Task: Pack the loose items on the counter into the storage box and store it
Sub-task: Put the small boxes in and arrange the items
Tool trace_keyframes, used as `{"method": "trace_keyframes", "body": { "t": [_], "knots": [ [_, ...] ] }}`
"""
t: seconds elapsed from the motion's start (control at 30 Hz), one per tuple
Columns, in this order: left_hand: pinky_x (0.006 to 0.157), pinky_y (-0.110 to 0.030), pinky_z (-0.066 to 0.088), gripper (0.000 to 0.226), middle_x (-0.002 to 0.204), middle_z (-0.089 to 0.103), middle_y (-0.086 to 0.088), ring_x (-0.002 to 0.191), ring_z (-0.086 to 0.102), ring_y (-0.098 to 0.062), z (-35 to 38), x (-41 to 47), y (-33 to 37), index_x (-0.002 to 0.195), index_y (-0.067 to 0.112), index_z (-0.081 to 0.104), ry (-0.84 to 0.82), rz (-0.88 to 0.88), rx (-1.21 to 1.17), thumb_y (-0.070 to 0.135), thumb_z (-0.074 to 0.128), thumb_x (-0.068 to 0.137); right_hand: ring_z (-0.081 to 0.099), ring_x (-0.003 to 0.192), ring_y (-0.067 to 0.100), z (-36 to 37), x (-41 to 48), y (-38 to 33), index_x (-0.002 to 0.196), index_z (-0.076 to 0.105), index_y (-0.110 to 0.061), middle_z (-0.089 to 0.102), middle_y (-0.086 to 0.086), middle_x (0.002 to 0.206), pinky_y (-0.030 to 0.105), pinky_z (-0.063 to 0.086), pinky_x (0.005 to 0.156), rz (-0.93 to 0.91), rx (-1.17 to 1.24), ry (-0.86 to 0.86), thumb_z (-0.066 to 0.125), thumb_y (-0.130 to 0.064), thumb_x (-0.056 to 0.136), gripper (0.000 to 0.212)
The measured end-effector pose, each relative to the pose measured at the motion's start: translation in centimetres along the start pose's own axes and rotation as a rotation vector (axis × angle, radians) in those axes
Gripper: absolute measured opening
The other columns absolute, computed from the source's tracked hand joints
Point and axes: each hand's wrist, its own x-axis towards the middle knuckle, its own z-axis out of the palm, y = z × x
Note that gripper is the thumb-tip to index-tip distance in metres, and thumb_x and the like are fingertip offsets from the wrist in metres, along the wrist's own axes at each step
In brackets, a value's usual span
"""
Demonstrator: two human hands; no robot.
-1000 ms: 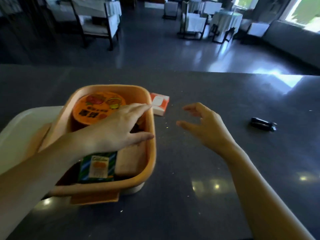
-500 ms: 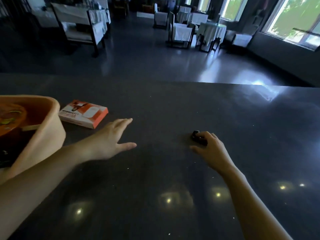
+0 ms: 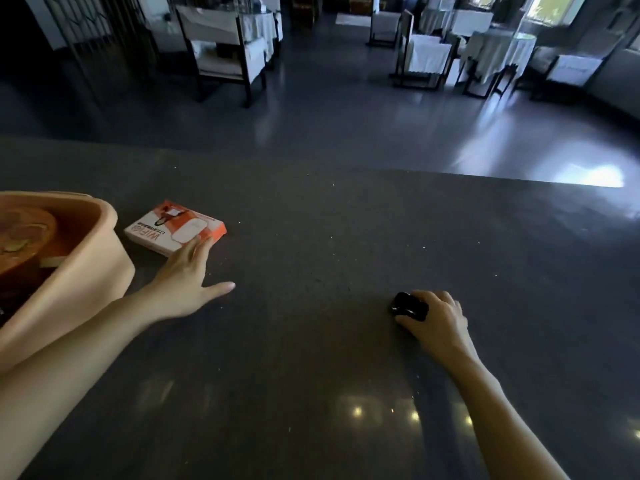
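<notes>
The orange storage box (image 3: 93, 258) stands at the left edge of the dark counter (image 3: 329, 237), with an orange-lidded round tub (image 3: 24, 237) inside it. Just right of the box lies a flat orange and white carton (image 3: 173, 228). My left hand (image 3: 187, 278) reaches over the counter with fingers spread, its fingertips touching the carton's near edge. Further right, my right hand (image 3: 436, 317) is curled around a small black object (image 3: 408, 306) that rests on the counter.
Beyond the counter's far edge lies a glossy dark floor with white-covered chairs (image 3: 225, 53) and tables (image 3: 498, 50). Ceiling lights reflect in the counter near me.
My left hand has moved forward from the bare counter to the carton's edge. My right hand has closed further around the black object. The view has shifted slightly.
</notes>
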Motion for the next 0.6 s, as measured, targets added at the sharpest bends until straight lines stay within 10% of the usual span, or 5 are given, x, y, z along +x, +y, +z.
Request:
{"method": "trace_keyframes", "body": {
  "t": [0.6],
  "knots": [
    [0.113, -0.053, 0.014, 0.101, 0.156, -0.010, -0.007, 0.142, -0.003, -0.035, 0.5, 5.6, -2.2, 0.145, 0.025, -0.011, -0.096, -0.134, 0.192, 0.076, 0.039, 0.074, 0.049, 0.104, 0.025, 4.9, 6.9, -17.1, 0.119, 0.056, -0.023, 0.053, 0.004, 0.106, 0.036, 0.043, 0.087, -0.342, 0.159, -0.163, 0.073, -0.040, 0.073, 0.052]
  ]
}}
